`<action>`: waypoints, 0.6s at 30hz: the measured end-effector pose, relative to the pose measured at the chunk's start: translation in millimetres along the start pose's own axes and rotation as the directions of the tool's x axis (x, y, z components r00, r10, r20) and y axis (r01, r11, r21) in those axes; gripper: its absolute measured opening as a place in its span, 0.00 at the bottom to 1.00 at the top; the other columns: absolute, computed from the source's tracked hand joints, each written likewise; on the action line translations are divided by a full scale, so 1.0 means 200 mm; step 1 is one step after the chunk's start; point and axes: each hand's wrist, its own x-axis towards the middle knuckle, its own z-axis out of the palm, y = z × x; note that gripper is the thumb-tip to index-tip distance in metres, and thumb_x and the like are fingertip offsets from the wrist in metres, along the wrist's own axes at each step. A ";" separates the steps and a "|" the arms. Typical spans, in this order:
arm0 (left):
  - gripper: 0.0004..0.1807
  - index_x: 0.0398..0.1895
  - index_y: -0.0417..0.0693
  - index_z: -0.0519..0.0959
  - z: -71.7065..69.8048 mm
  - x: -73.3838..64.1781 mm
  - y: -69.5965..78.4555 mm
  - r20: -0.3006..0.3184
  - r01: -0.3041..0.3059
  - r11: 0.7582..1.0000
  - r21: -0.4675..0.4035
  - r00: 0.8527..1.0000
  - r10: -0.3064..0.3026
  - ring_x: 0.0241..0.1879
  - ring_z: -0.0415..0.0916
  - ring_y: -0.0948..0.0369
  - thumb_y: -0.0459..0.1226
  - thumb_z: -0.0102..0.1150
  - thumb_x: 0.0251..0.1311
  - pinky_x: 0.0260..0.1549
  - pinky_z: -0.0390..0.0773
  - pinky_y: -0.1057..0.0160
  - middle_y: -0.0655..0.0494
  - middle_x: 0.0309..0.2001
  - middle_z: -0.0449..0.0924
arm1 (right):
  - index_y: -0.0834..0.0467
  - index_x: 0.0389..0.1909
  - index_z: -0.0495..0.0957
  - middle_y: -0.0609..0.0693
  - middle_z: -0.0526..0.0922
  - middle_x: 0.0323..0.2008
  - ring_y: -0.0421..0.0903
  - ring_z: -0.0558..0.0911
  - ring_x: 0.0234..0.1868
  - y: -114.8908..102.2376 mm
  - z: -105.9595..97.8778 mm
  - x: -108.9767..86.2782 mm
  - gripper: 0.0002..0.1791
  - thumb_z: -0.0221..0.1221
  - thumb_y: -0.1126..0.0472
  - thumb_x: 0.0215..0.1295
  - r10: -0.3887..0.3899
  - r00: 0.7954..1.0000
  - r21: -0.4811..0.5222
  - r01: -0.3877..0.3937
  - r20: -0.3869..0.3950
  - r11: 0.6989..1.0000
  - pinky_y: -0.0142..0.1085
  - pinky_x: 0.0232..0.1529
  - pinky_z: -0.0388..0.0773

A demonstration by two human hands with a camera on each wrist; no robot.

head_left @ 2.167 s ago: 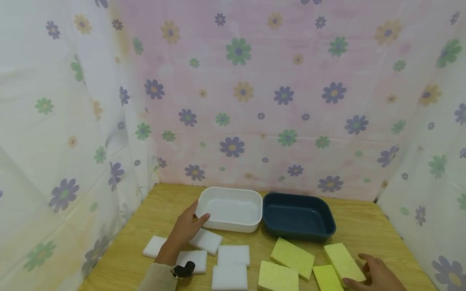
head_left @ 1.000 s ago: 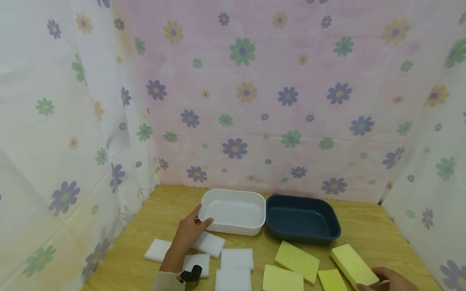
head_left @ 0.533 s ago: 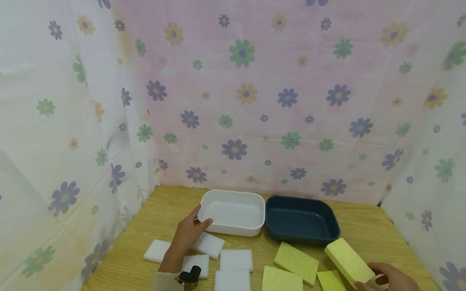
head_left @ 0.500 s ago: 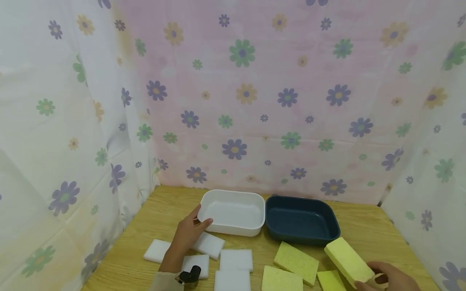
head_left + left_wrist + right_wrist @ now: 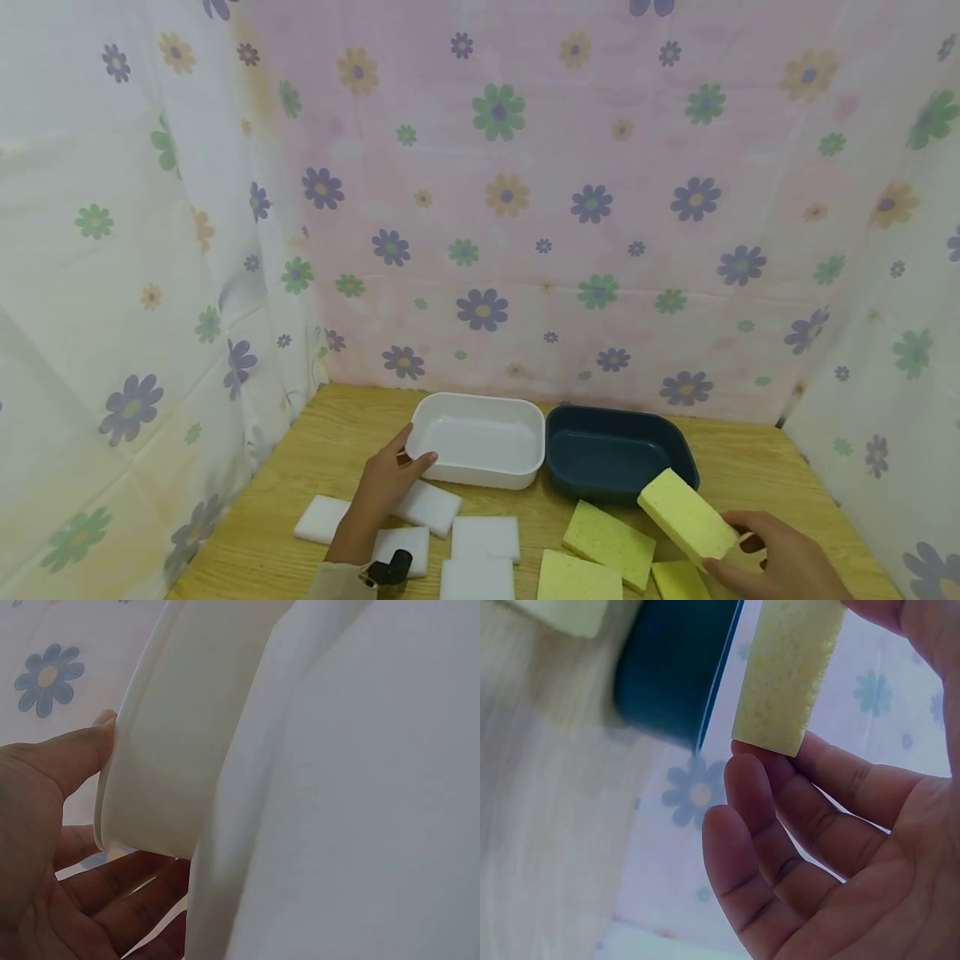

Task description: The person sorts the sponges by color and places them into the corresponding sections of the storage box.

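My left hand (image 5: 384, 483) grips the near left corner of a white rectangular dish (image 5: 483, 477); the left wrist view has the thumb on its rim and the other fingers about its wall (image 5: 169, 772). Between thumb and fingertips, my right hand (image 5: 783, 554) pinches a thick yellow sponge (image 5: 684, 515) by its near end. That sponge is tilted above the table, its far end in front of the navy dish's (image 5: 592, 487) near right corner. In the right wrist view, the fingertips touch the end of the sponge (image 5: 784, 682), beside the dark dish (image 5: 667, 682).
Several white sponge blocks (image 5: 485, 536) lie on the wooden table (image 5: 360, 417) in front of the white dish and around the left forearm. More yellow sponges (image 5: 609, 542) lie before the navy dish. A flowered cloth (image 5: 525, 200) hangs behind and at both sides.
The yellow sponge, earlier lying at the right with my right hand beside it, is now lifted and moved left toward the navy dish. My left hand stays on the white dish.
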 end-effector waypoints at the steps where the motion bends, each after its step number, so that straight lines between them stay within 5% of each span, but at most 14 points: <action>1: 0.51 0.82 0.49 0.59 0.00 0.00 0.00 -0.001 0.001 1.000 0.004 1.000 -0.001 0.63 0.80 0.45 0.61 0.67 0.62 0.58 0.81 0.46 0.38 0.70 0.74 | 0.62 0.61 0.80 0.50 0.86 0.50 0.44 0.82 0.39 -0.01 0.00 0.01 0.44 0.74 0.34 0.52 -0.020 1.000 -0.002 0.020 -0.005 1.000 0.37 0.34 0.80; 8: 0.51 0.82 0.49 0.59 0.00 0.00 0.00 0.003 0.002 1.000 -0.005 1.000 -0.002 0.64 0.79 0.46 0.61 0.68 0.62 0.57 0.82 0.46 0.39 0.70 0.74 | 0.59 0.60 0.80 0.50 0.85 0.51 0.43 0.82 0.40 -0.10 0.00 0.04 0.43 0.74 0.34 0.52 -0.117 0.992 -0.002 0.117 -0.049 0.993 0.33 0.31 0.78; 18: 0.50 0.82 0.49 0.60 0.00 0.00 0.00 -0.003 -0.004 1.000 -0.006 1.000 0.004 0.63 0.80 0.45 0.59 0.68 0.63 0.57 0.82 0.46 0.38 0.70 0.74 | 0.59 0.62 0.79 0.51 0.85 0.54 0.45 0.83 0.45 -0.22 0.01 0.11 0.45 0.73 0.31 0.52 -0.110 0.994 0.030 0.111 -0.027 0.993 0.39 0.36 0.80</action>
